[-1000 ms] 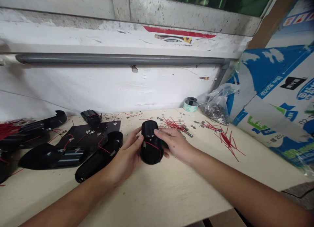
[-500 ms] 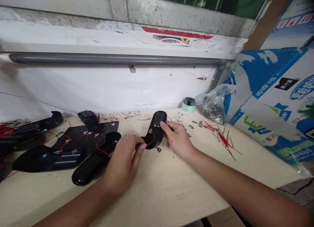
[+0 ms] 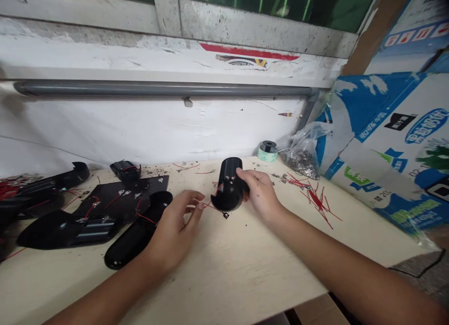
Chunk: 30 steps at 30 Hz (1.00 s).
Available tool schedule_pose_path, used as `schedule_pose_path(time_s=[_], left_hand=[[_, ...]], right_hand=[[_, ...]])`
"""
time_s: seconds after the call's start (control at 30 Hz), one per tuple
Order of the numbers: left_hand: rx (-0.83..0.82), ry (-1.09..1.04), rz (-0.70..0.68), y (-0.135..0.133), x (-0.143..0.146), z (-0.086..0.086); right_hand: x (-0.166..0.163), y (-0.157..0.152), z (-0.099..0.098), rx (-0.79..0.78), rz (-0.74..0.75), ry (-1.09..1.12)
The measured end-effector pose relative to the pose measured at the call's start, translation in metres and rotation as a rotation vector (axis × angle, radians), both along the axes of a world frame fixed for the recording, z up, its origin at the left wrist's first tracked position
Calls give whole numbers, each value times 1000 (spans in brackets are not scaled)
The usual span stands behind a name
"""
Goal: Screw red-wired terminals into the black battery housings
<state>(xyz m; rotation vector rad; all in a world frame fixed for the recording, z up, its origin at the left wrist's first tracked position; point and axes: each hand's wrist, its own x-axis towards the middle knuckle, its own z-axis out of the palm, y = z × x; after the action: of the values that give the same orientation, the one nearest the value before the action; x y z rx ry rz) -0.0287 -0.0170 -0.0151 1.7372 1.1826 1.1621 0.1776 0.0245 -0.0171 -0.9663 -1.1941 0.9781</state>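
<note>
Your right hand (image 3: pixel 258 194) is wrapped firmly around a black plastic casing (image 3: pixel 228 184), holding it upright over the surface (image 3: pixel 224 269). Your left hand (image 3: pixel 177 227) is nearly closed, its fingertips (image 3: pixel 200 195) seemingly pinching a thin red wire (image 3: pixel 206 205) from the casing. A small metal terminal (image 3: pixel 225 215) hangs beneath.

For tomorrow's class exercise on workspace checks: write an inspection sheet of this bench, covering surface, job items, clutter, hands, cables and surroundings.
surface: pale wooden bench top, with metal bits scattered on it.
job's things: black plastic housing.
clutter: other black housings, black sheet, cut red wires, plastic bag of metal parts.
hands: right hand grips the housing; left hand reaches the wire.
cables: red wire leading from the housing.
surroundings: white wall, grey pipe, printed cardboard carton.
</note>
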Motion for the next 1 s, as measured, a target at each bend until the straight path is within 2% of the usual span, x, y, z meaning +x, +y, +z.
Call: schedule_pose_path(time_s=[0.1, 0.17, 0.3, 0.37, 0.47, 0.7, 0.83, 1.0], left_hand=[[-106, -137, -7, -3, 1, 3], [-232, -304, -62, -2, 1, 4], [-591, -597, -354, 3, 1, 4], [-731, -633, -453, 5, 0, 3], [-863, -610, -479, 5, -4, 4], [-1008, -451, -424, 6, -9, 6], [-1021, -434, -424, 8, -9, 6], [-980, -492, -389, 4, -6, 15]], right_hand=[[-6, -8, -2, 35, 84, -147], [-10, -13, -2, 36, 178, -182], [-15, -20, 2, 41, 274, -249], [-15, -21, 4, 53, 287, -277], [-13, -21, 4, 69, 322, -299], [-12, -20, 0, 109, 384, -325], [-15, -20, -2, 123, 352, -335], [-16, -22, -3, 136, 336, -348]])
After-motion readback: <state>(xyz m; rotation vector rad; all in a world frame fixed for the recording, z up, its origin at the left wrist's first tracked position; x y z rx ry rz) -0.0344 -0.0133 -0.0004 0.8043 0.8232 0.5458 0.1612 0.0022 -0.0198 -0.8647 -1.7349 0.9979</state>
